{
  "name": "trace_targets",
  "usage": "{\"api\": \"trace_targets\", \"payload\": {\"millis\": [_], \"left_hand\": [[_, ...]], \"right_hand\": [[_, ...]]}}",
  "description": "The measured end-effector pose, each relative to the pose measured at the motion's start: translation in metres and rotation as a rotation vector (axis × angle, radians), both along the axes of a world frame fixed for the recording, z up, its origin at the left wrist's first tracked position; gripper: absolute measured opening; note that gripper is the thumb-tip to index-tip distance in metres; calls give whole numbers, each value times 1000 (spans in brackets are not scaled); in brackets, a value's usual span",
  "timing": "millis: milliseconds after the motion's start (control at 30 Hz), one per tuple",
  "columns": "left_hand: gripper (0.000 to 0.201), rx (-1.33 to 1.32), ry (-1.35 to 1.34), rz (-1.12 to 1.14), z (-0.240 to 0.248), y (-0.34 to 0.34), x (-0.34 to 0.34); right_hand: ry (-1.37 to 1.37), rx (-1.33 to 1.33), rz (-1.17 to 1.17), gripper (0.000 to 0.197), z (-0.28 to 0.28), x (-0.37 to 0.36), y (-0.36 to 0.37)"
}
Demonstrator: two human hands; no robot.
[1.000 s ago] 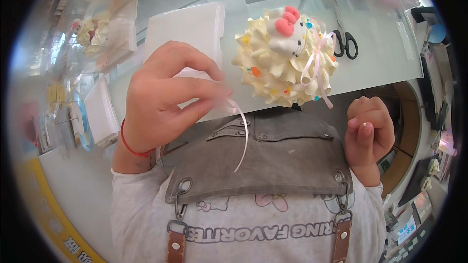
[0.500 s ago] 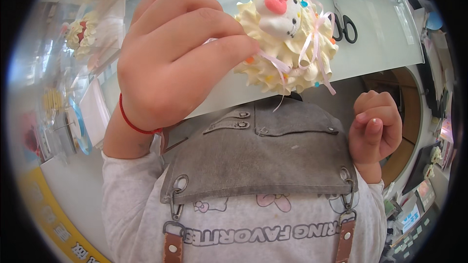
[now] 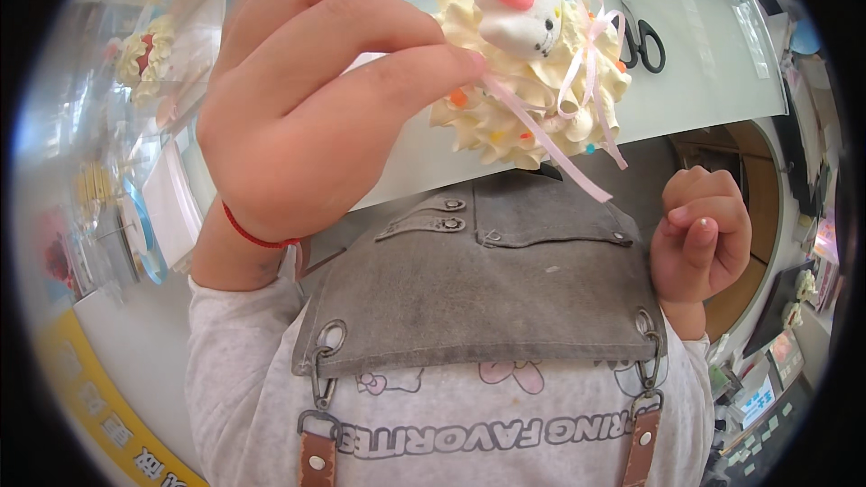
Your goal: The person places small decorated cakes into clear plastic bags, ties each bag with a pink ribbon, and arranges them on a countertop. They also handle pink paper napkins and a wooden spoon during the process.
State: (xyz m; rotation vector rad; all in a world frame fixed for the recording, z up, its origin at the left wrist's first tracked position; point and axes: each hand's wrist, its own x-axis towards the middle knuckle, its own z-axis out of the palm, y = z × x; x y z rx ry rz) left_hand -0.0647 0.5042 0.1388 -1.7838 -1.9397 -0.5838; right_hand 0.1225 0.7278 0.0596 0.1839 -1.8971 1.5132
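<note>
My left hand (image 3: 316, 99), with a red string round its wrist, is closed, thumb and finger pinching a pink ribbon (image 3: 550, 144). The ribbon's loose end trails down to the right across a pale cream-swirl ornament (image 3: 496, 126). On the ornament sit a white cat-shaped figure (image 3: 519, 22) with a pink bow, small coloured dots and a tied ribbon bow (image 3: 588, 59). What lies behind the left fingers is hidden. Over at the right, my right hand (image 3: 702, 239) is curled up, a tiny white speck on its thumb tip, and nothing shows in it.
Black-handled scissors (image 3: 645, 45) lie on the pale table (image 3: 704, 90) right of the ornament. A blue ribbon spool (image 3: 144, 230) is at the left, below another cream-decorated piece (image 3: 144, 54). A grey apron (image 3: 478, 289) covers my front, close to the table's edge.
A longer ribbon tail now hangs down to the right from my left fingers. The left hand has shifted slightly left, and the cat figure sits a little higher in view. The right hand stays curled.
</note>
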Motion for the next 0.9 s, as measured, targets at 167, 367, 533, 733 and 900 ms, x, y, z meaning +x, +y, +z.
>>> {"api": "trace_targets", "payload": {"millis": [167,367,533,733,900], "left_hand": [[20,144,-185,90,-6,-24,2],[20,249,-258,226,-23,-40,7],[21,258,-279,208,-26,-44,9],[31,30,-188,159,-20,-26,14],[41,-121,-71,203,-13,-16,17]], "right_hand": [[35,198,-46,15,7,0,0],[76,962,-180,30,60,-27,-19],[38,968,-231,40,56,-33,-41],[59,1109,-287,37,46,-29,-51],[144,1158,-346,30,27,-34,-53]]}}
